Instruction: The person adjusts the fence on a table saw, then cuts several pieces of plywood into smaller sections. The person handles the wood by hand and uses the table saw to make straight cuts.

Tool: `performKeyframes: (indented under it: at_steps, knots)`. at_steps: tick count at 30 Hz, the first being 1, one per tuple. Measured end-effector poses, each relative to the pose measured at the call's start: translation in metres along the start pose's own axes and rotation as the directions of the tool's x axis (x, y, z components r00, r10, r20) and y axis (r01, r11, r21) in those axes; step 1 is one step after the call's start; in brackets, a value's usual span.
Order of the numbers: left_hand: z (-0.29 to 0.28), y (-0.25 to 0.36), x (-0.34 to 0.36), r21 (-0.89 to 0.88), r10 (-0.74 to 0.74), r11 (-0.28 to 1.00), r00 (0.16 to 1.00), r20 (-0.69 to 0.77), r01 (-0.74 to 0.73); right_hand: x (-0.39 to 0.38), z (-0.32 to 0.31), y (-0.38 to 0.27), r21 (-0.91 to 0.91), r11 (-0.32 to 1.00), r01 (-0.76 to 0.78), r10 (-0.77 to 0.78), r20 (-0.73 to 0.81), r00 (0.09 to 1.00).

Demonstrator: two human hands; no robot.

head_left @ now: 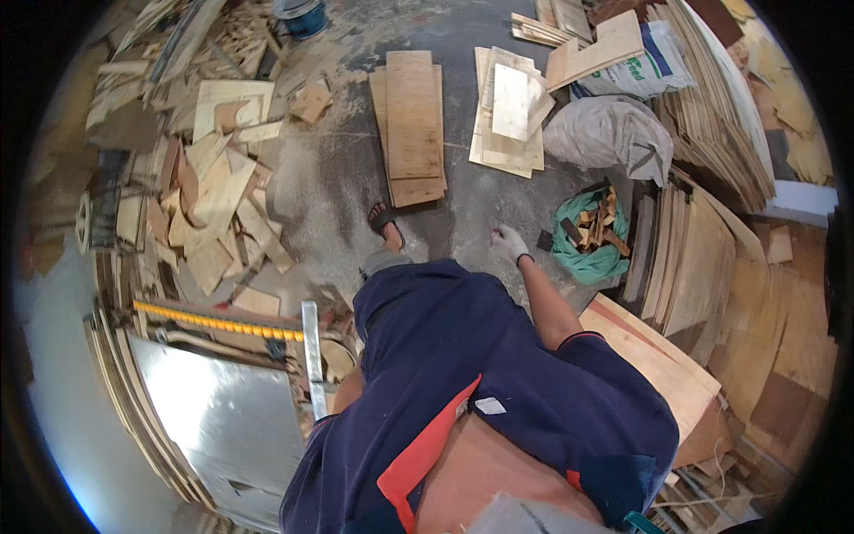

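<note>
My right hand (pixel 510 244), in a whitish glove with a dark band at the wrist, hangs over the grey floor. Its fingers look loosely curled, with nothing visible in them. Closest to it on the right is a green sack (pixel 589 254) filled with wood offcuts. Of my left arm (pixel 350 388) only a piece shows beside my navy shirt; the hand is hidden. A silvery metal bar (pixel 312 343) stands near that arm. Ahead of my sandalled foot (pixel 386 224) lies a stack of long plywood boards (pixel 414 116).
Plywood scraps (pixel 213 200) heap up on the left, above a shiny metal sheet (pixel 222 414) and a yellow strip (pixel 218 322). Pale panels (pixel 509 102), a grey sack (pixel 609 135) and leaning sheets (pixel 716 107) stand along the right. A blue bucket (pixel 302 18) is far ahead.
</note>
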State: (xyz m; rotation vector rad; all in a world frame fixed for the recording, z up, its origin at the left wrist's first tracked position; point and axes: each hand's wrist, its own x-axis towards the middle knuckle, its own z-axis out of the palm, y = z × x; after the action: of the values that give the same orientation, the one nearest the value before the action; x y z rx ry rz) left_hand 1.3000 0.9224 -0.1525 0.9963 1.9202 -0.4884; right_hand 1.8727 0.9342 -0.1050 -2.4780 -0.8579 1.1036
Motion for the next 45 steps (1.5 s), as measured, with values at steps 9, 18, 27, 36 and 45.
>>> performKeyframes:
  at_steps: [9,18,27,36,45]
  knots:
    - [-0.188,0.426,0.236,-0.256,0.475,0.809,0.845,-0.248,-0.53,0.09,0.019,-0.031,-0.132,0.966,-0.222,0.254,0.339,0.906]
    - [-0.385,0.754,0.253,-0.086,0.488,0.849,0.835,-0.253,-0.522,0.313,-0.05,-0.188,0.011,0.935,-0.354,0.334,0.306,0.892]
    - [-0.412,0.944,0.201,-0.163,0.283,0.943,0.957,-0.061,-0.289,0.657,-0.273,-0.387,-0.063,0.985,-0.16,0.164,0.072,0.984]
    - [-0.451,1.105,0.292,-0.198,0.177,0.963,0.983,-0.037,-0.181,0.973,-0.411,-0.606,0.184,0.974,0.129,-0.083,-0.238,0.968]
    - [-0.586,1.389,0.485,0.05,0.223,0.974,0.975,-0.018,-0.222,1.176,-0.357,-0.652,-0.257,0.962,0.086,-0.054,0.132,0.99]
